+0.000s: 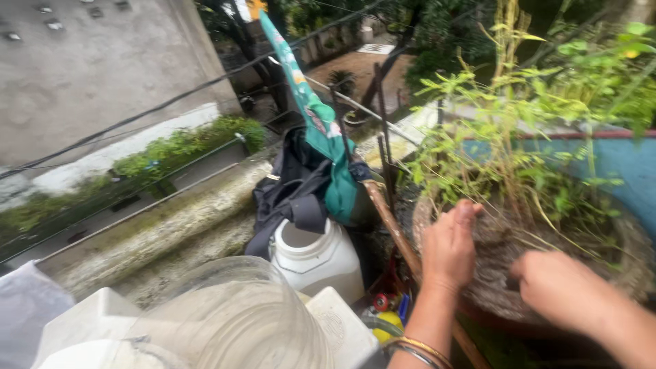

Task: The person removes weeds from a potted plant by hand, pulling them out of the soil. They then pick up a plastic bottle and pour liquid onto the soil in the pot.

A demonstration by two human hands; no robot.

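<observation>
Far left: a grey concrete wall point(89, 68), with dark cables crossing in front. Below it, a mossy parapet ledge point(171, 225) running diagonally, with a strip of low green plants point(184, 147) just behind.

At the right: a wide round plant pot point(632, 263), full of dark soil point(502, 263), standing in front of a blue wall point(629, 167). Rising from the soil near the far rim of the pot: a thin shrub point(506, 130) with small light-green leaves, its stems upright and a little tilted.

In the bottom left corner: a big clear plastic jar point(239, 321), blurred and very near to the camera, among white plastic containers. Just behind it, a white plastic jug point(318, 260) with open mouth, standing against the ledge. Over the jug: dark cloth point(294, 191) hanging down, and a green patterned cloth point(321, 130) stretched upward along a line.

Left hand point(449, 244): at the near left rim of the pot, fingers curled loosely and pressed onto the soil, gripping nothing visible. Gold and silver bangles point(417, 348) on this wrist.

Right hand point(557, 287): over the near edge of the pot, fingers bent down into the soil; cannot tell if something is held inside.

Small red and yellow objects point(386, 311) below, between jug and pot.
</observation>
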